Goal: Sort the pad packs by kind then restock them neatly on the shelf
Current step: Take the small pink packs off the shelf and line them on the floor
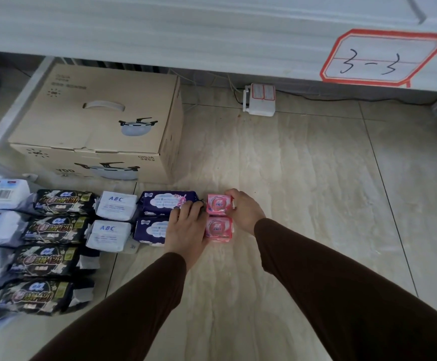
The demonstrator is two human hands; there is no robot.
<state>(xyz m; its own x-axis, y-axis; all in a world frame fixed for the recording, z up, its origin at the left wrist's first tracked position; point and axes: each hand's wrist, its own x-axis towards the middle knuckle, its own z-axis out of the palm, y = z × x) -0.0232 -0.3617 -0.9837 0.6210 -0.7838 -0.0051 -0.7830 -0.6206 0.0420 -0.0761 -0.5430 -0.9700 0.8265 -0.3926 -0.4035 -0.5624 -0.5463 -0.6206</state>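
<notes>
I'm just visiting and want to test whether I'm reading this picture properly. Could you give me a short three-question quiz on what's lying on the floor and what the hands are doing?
1. True or false: the black packs lie in a column of four.
2. Which packs sit between the two hands? A) white ABC packs B) pink packs C) purple packs
3. What is handwritten on the red-bordered label on the shelf edge?

Key
1. True.
2. B: the left hand lies against their left side and over the purple packs, and the right hand is on their right side.
3. 3-3.
</notes>
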